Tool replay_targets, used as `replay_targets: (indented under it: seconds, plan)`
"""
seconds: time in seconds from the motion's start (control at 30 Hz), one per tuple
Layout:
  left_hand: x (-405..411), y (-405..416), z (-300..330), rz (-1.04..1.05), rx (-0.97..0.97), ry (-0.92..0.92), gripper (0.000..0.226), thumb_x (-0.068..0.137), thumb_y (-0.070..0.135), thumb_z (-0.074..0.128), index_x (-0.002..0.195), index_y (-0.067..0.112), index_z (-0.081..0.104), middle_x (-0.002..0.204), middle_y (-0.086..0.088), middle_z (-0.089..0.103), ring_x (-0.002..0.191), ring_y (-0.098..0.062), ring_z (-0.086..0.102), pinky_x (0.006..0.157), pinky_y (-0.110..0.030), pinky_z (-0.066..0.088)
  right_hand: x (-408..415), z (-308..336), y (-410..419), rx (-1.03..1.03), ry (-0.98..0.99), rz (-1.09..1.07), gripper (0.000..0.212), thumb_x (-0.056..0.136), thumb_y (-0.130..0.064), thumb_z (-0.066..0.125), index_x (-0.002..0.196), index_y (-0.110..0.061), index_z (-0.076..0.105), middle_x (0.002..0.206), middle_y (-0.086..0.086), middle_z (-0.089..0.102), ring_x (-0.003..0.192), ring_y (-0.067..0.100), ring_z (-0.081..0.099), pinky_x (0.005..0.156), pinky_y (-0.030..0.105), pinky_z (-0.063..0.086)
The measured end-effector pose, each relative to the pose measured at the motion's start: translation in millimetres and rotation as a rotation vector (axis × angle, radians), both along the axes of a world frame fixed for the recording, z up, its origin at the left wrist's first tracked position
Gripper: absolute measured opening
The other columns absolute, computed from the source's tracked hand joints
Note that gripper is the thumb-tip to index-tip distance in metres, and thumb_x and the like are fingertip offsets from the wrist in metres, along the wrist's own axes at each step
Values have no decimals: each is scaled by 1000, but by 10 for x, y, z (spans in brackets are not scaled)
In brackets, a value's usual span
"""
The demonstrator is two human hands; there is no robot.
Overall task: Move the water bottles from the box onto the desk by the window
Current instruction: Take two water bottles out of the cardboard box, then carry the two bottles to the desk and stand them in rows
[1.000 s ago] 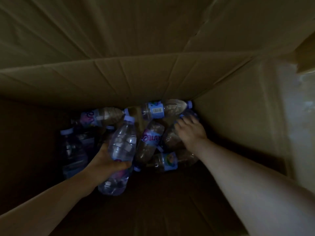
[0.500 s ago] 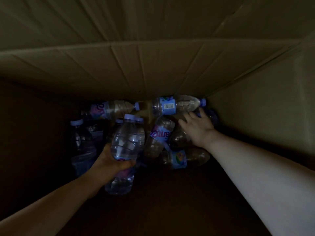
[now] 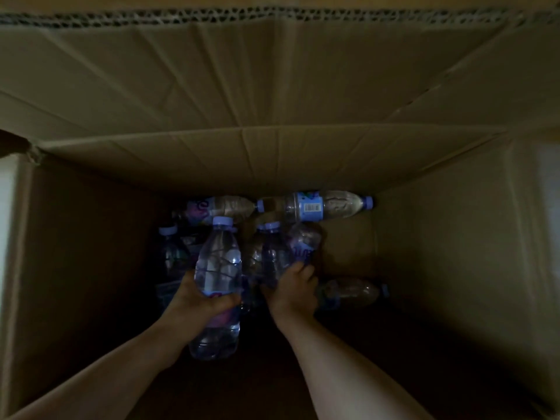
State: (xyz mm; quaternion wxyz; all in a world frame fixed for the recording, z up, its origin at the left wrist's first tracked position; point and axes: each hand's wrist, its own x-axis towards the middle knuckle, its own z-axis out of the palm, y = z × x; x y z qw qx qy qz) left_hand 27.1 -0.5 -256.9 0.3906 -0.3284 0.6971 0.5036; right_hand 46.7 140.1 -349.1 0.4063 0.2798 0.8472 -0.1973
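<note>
Bottles gripped upright in both hands, inside box.

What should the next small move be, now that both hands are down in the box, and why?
Probably lift both hands straight up out of the box. The left hand grips a bottle, the right hand seems closed on a second bottle; neither has cleared the walls.

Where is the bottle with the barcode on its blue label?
In the head view, the barcode bottle lies on its side against the box's far wall, toward the right, cap pointing right, beyond the right hand.
</note>
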Motion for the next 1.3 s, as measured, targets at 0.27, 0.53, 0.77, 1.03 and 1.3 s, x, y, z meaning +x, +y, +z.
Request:
replay_targets:
  seconds: [0.27, 0.53, 0.77, 1.03, 1.3]
  plan:
    - [18, -90, 43, 31, -11, -15, 36, 79, 2, 73, 80, 28, 48, 62, 9, 67, 72, -5, 57, 60, -20, 42, -30, -156, 21, -360, -182, -208, 89, 78, -39, 76, 150, -17, 28, 150, 13, 30, 135, 31, 37, 110, 32, 36]
    - [29, -271, -229, 50, -29, -32, 38, 75, 0, 77, 104, 17, 58, 92, -1, 68, 82, -11, 64, 66, -20, 48, -193, -217, -360, -124, -35, -652, 94, 72, -43, 81, 138, -10, 22, 143, 19, 30, 131, 38, 39, 103, 44, 39]
    - [44, -419, -138, 72, 15, -82, 48, 74, 8, 79, 116, 15, 58, 102, -4, 69, 90, -16, 66, 69, -24, 51, -200, -118, -156, -456, 36, -896, 72, 63, -26, 86, 125, -9, 53, 120, 17, 65, 104, 31, 66, 92, 45, 54]
    - [-81, -608, 827, 143, 73, -119, 56, 66, 4, 81, 112, 18, 52, 101, -16, 68, 90, -36, 67, 82, -50, 55, -379, 1107, 110, -797, -244, -784, 45, 79, -26, 78, 120, -15, 64, 107, 13, 73, 100, 30, 70, 78, 38, 58]
    - [24, -812, 2320, 209, 152, -76, 79, 37, 19, 84, 111, 22, 55, 98, -16, 72, 85, -36, 70, 69, -41, 57, -295, 2654, -211, -877, -202, -592, 44, 75, -29, 82, 114, -21, 61, 105, 8, 74, 100, 26, 70, 87, 43, 57]
